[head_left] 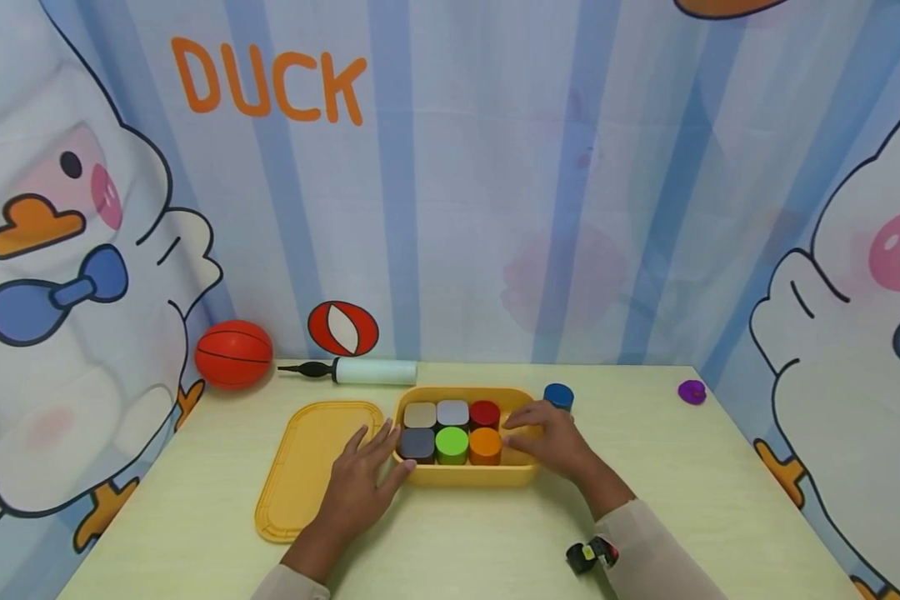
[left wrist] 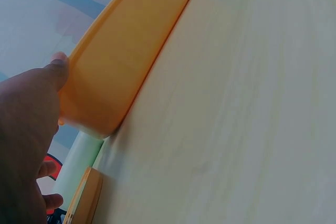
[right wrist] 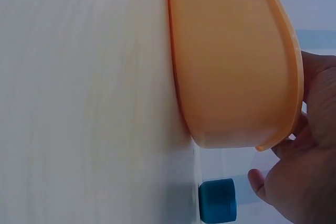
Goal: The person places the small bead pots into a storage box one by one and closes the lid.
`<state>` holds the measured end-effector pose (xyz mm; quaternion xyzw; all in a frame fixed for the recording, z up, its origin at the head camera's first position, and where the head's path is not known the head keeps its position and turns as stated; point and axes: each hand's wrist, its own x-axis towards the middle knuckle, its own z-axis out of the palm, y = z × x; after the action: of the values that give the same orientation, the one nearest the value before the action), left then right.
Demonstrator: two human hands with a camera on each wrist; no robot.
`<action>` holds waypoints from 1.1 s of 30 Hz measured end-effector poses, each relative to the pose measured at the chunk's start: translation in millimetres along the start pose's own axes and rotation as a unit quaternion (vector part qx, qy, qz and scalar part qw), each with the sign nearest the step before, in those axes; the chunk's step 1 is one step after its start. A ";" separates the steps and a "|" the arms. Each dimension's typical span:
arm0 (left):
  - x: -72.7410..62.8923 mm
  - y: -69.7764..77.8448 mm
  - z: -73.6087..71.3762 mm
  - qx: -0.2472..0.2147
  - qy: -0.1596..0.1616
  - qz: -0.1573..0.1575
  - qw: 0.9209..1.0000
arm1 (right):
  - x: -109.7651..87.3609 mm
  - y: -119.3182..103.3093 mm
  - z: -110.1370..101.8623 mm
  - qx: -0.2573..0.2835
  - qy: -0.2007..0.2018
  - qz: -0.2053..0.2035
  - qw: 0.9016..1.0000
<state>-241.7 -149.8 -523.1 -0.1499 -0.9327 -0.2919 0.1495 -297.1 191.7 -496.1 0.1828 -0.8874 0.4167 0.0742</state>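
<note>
A yellow box (head_left: 465, 476) stands on the table with two rows of colored blocks: beige (head_left: 420, 414), pale lavender (head_left: 452, 412) and red (head_left: 484, 413) behind; dark grey (head_left: 417, 444), green (head_left: 452, 444) and orange (head_left: 485, 445) in front. My left hand (head_left: 362, 487) rests against the box's left end, fingers spread, thumb on the rim. Over the right end, my right hand (head_left: 551, 437) reaches with bent fingers inside, beside the orange and red blocks; I see nothing held. In the right wrist view that hand (right wrist: 310, 156) is at the rim, partly hidden by the box.
A blue cylinder (head_left: 558, 394) stands just behind my right hand. The yellow lid (head_left: 300, 483) lies left of the box. Farther back are a red ball (head_left: 234, 355) and a hand pump (head_left: 375, 372). A small purple object (head_left: 692, 392) lies at the far right.
</note>
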 end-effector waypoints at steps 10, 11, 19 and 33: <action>-0.2 -0.2 -0.9 -0.002 0.000 -0.004 1.000 | 6.0 19.7 -6.0 0.066 0.148 -0.004 0.987; -0.4 -0.2 -0.9 -0.002 0.000 -0.004 1.000 | 7.0 22.3 -6.8 0.068 0.157 0.005 0.985; -1.5 1.8 -1.0 -0.005 0.005 0.002 1.000 | 10.9 41.3 -12.6 0.077 0.190 0.072 0.976; 0.2 1.1 -0.4 0.001 -0.003 -0.004 1.000 | 21.4 58.5 -18.9 0.043 0.148 0.124 0.980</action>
<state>-241.4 -149.2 -522.2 -0.1471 -0.9339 -0.2912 0.1463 -339.8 234.9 -519.5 0.0109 -0.8634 0.4832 0.1446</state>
